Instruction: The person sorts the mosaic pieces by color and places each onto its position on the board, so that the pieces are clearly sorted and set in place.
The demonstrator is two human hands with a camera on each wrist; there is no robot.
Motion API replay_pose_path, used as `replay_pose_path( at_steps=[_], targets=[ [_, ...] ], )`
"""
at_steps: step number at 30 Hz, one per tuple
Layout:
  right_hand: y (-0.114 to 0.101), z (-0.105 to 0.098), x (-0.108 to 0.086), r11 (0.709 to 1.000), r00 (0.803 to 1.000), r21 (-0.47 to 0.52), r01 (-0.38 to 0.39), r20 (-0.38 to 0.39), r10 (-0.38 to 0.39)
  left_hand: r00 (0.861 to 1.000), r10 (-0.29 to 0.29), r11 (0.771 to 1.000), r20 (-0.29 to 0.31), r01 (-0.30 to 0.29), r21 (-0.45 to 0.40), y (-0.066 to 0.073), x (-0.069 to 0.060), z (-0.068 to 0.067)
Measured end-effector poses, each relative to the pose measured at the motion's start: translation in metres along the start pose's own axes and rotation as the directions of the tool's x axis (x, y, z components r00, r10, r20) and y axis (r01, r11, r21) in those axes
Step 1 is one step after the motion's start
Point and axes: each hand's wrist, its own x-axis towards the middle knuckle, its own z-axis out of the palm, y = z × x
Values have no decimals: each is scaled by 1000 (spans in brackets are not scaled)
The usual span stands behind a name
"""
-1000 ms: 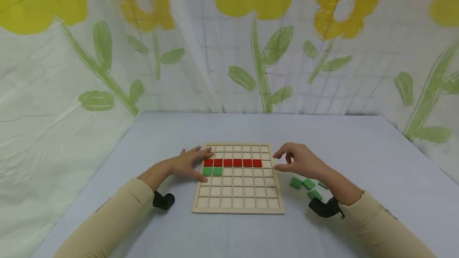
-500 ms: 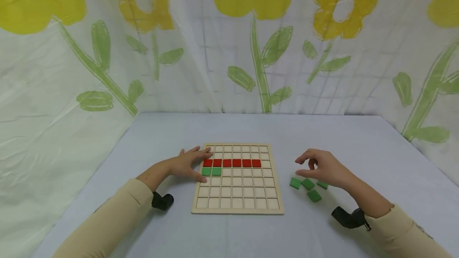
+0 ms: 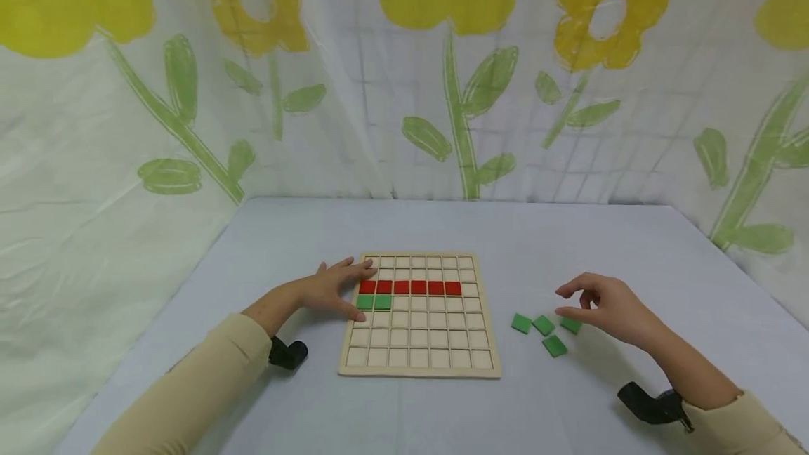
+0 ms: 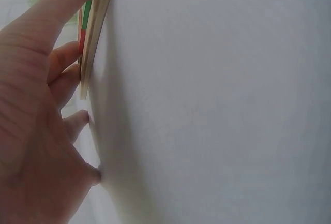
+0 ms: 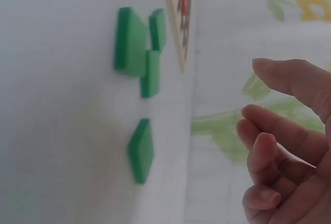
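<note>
A wooden grid board [image 3: 420, 373] lies flat on the table. One of its rows bears several red tiles [image 3: 418, 288], and two green tiles [image 3: 374, 302] sit in the row below at the left. My left hand [image 3: 329, 291] rests with spread fingers and thumb on the board's left edge; the left wrist view shows this edge [image 4: 93, 43] side-on. Right of the board lie several loose green tiles [image 3: 521, 323]. Above the rightmost of them hovers my right hand [image 3: 609, 307], fingers loosely bent. In the right wrist view its thumb and fingers stand apart, holding nothing.
A pale cloth covers the table [image 3: 303, 413]. Behind it hangs a white curtain [image 3: 392, 125] painted with yellow flowers. A black wrist device [image 3: 651, 404] hangs under the right forearm, another black device [image 3: 288, 354] under the left.
My right hand has moved from the board's right edge rightward and toward me, over to the loose green tiles. The left hand and the tiles have stayed where they were.
</note>
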Motion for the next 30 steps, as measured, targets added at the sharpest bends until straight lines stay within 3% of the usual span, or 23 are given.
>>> replay_pose_path(
  at_steps=[8, 14, 26, 30],
  targets=[
    [18, -3, -15, 997, 997, -8, -77, -10, 77, 1000, 12, 1000, -1, -12, -7, 0, 0, -1],
    [26, 2, -21, 987, 988, 46, -156, 14, 156, 1000, 17, 1000, -6, -17, -6, 0, -1, 0],
    [40, 13, -27, 984, 984, -16, -176, -27, 176, 1000, 1, 1000, -10, -1, 12, 2, -1, 0],
    [49, 17, -29, 976, 976, 35, -216, -14, 217, 1000, 4, 1000, -7, -4, 9, 1, -1, 1]
  ],
)
